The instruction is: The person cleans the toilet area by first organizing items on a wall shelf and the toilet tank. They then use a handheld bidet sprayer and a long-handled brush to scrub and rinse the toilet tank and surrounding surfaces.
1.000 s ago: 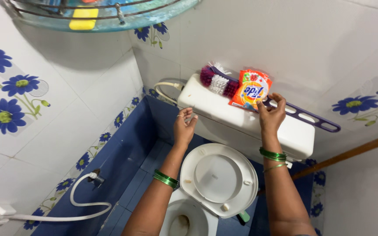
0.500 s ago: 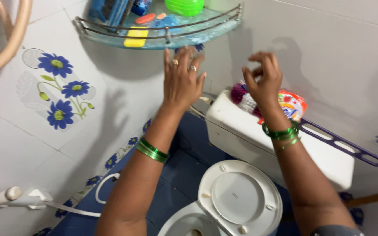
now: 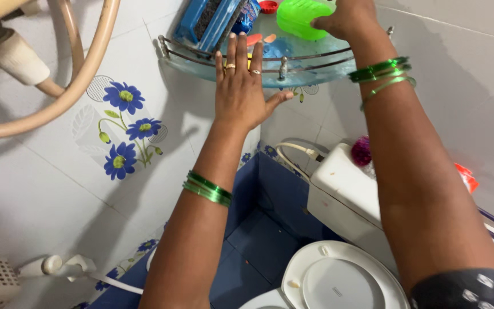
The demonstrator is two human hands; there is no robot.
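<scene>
My right hand (image 3: 347, 18) is raised to the glass corner shelf (image 3: 310, 66) and grips a bright green plastic container (image 3: 298, 18) that stands on it. My left hand (image 3: 242, 86) is open with fingers spread, its fingertips against the shelf's metal rail. On the shelf also lie a blue brush (image 3: 210, 23), a small red cap (image 3: 268, 6) and a few small coloured items. Green bangles circle both wrists.
Below the shelf stands the white toilet cistern (image 3: 344, 189) with a pink-and-white brush (image 3: 362, 151) and an orange packet (image 3: 465, 177) on top. The toilet lid (image 3: 344, 280) is shut. Beige pipes (image 3: 70, 74) run at upper left; a white hose (image 3: 110, 280) runs low left.
Both hands rose from in front of the cistern to the corner shelf. The right hand closed on the green container; the left reached the rail. The view tilted up.
</scene>
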